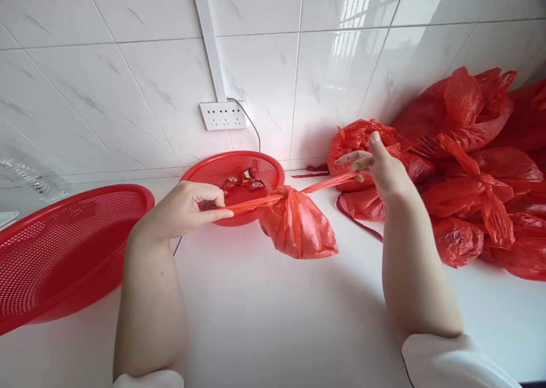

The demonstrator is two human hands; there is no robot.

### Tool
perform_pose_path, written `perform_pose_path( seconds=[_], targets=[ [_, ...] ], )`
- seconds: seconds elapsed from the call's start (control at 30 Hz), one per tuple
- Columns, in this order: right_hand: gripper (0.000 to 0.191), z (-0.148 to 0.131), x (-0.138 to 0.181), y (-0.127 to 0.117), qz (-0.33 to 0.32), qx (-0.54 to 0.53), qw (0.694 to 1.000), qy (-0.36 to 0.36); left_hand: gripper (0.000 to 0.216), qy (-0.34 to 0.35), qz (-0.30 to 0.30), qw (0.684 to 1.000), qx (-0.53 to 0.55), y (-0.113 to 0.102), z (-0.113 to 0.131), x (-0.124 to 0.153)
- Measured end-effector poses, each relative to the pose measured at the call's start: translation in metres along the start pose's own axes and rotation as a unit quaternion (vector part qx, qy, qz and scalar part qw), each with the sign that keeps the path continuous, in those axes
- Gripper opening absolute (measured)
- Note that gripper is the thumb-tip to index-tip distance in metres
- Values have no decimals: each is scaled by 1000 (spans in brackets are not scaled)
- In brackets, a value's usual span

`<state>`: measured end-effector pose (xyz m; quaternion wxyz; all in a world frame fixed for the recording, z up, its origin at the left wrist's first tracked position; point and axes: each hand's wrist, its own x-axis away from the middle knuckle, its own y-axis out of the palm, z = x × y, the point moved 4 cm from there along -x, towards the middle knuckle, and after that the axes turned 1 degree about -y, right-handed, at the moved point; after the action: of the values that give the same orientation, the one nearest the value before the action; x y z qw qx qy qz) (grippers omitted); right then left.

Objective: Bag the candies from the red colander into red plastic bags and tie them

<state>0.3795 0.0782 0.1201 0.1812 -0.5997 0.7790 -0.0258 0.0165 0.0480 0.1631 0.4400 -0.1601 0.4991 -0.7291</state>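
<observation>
A small red plastic bag (pixel 298 226) hangs just above the white counter (pixel 264 314), its two handles pulled taut to either side at a knot. My left hand (pixel 187 209) is closed, pinching the left handle. My right hand (pixel 377 169) pinches the right handle between thumb and fingers, other fingers stretched out. Behind the bag stands a small red perforated basket (pixel 256 169) with a few wrapped candies (pixel 243 181) inside.
A large red perforated basket (pixel 63 246) sits at the left edge of the counter. A heap of tied red bags (pixel 469 172) fills the right side against the tiled wall. A wall socket (pixel 223 115) with a cable is above the small basket.
</observation>
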Motion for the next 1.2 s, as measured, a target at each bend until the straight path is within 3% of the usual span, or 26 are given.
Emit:
perform_pose_path(
  seconds=[0.17,0.23,0.33,0.4,0.5,0.57,0.63,0.73,0.8,0.9,1.03,1.13,1.2],
  targets=[
    [65,14,-7,-17,36,91,995,-8,34,-44,-74,996,-28,14,5,-8],
    [58,14,-5,-17,-18,161,987,-17,34,-70,-111,990,-46,22,6,-12],
    [44,10,3,-10,-143,278,950,-30,26,-101,-178,978,-49,33,3,-17],
    [34,1,9,-2,-163,309,935,-54,21,-125,-202,971,-27,35,-2,-16],
    [39,-13,25,30,-151,317,931,-101,41,-174,-169,970,-8,31,-10,-14],
    [52,-12,46,68,-222,341,908,-104,47,-195,-138,971,-17,27,-13,-13],
    [66,-3,72,107,-296,388,866,-112,50,-208,-128,969,-24,26,-15,-11],
    [79,16,99,140,-267,506,805,-159,54,-214,-135,967,-30,27,-15,-12],
    [66,28,103,141,-251,536,788,-169,55,-212,-140,967,-37,29,-14,-14],
    [54,34,93,110,-265,483,817,-170,54,-205,-147,967,-43,32,-14,-18],
    [55,21,75,25,-212,385,887,-140,51,-196,-160,966,-50,36,-16,-22],
    [47,5,70,-63,-59,422,901,-76,46,-185,-162,968,-59,39,-18,-25],
    [42,-5,69,-129,97,475,874,-31,42,-140,-110,983,-42,40,-17,-29]
  ],
)
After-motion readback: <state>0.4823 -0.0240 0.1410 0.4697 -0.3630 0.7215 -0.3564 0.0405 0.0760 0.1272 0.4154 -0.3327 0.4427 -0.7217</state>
